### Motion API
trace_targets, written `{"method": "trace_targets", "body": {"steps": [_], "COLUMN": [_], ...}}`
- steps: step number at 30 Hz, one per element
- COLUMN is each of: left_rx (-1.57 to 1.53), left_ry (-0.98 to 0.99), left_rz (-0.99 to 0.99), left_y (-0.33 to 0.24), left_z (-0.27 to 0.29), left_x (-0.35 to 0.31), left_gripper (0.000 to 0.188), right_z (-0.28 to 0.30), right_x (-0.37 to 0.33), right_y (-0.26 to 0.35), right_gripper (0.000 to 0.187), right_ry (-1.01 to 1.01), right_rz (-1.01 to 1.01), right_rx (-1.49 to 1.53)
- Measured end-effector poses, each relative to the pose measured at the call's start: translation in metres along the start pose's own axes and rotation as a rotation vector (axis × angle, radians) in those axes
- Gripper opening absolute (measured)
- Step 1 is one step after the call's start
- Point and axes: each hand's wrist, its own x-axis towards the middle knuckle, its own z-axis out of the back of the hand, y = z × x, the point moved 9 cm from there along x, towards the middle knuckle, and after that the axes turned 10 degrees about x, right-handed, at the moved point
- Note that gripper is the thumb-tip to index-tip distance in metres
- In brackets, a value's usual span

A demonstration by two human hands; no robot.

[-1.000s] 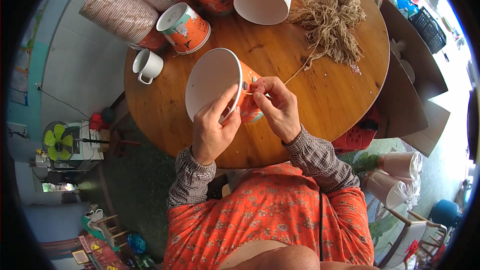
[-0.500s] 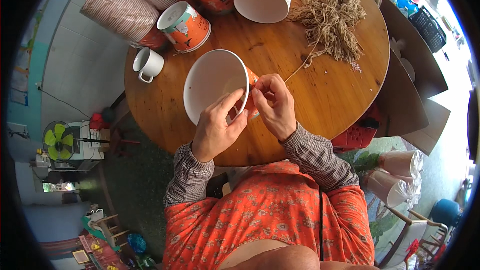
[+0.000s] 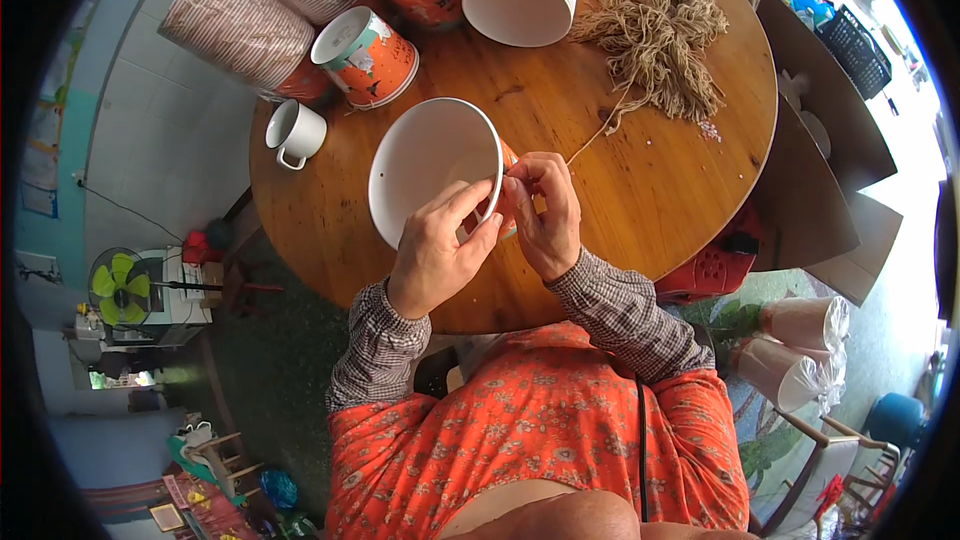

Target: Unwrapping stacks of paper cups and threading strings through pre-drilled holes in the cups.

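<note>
A large paper bucket (image 3: 418, 152), white inside and orange-printed outside, lies tipped with its mouth toward me on the wooden table. A small dark hole shows in its left wall. My left hand (image 3: 432, 258) grips the right part of the rim, fingers inside and thumb at the near edge. Against the bucket's outer right side, my right hand (image 3: 550, 215) is closed in a pinch. From it a thin beige cord (image 3: 592, 140) runs to a loose heap of cords (image 3: 660, 45) at the far right. The cord's end is hidden by my fingers.
A white mug (image 3: 297, 130) stands at the table's left edge, near an upright orange bucket (image 3: 368, 60). Stacked wrapped buckets (image 3: 235, 25) and a white nested stack (image 3: 522, 0) line the back. Open cardboard boxes (image 3: 810, 190) stand right of the table.
My right hand has shifted slightly left, closer to the rim, its fingers still pinched. The left hand keeps its grip, and the bucket stays almost in place.
</note>
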Motion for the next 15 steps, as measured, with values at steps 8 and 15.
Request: {"method": "trace_targets", "body": {"steps": [8, 15], "left_rx": [-0.002, -0.033], "left_ry": [0.002, -0.005], "left_rz": [0.003, 0.011], "left_y": [-0.001, 0.003], "left_z": [0.003, 0.009], "left_x": [0.001, 0.0], "left_gripper": [0.025, 0.023], "right_z": [0.001, -0.002], "right_x": [0.001, 0.0], "right_y": [0.006, 0.005], "right_gripper": [0.016, 0.015], "right_ry": [-0.047, 0.023], "right_rz": [0.083, 0.094], "right_rx": [0.046, 0.014]}}
